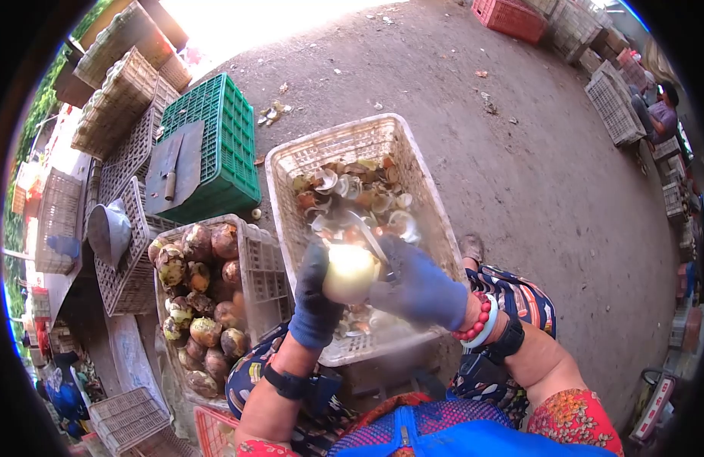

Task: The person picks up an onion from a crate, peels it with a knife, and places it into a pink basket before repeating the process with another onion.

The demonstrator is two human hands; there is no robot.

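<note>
My left hand, in a dark blue glove, is wrapped round a pale peeled bulb. My right hand, also gloved and blurred by motion, is closed on a curved metal blade that lies against the bulb's upper right side. Both hands are above a whitish plastic crate with brown and white peelings in it. To the left, a second crate holds several unpeeled brown and greenish bulbs.
A green crate bears a dark board and a knife. Stacked crates and a metal bowl stand at the left. A red crate is at the top right. Another person sits at far right.
</note>
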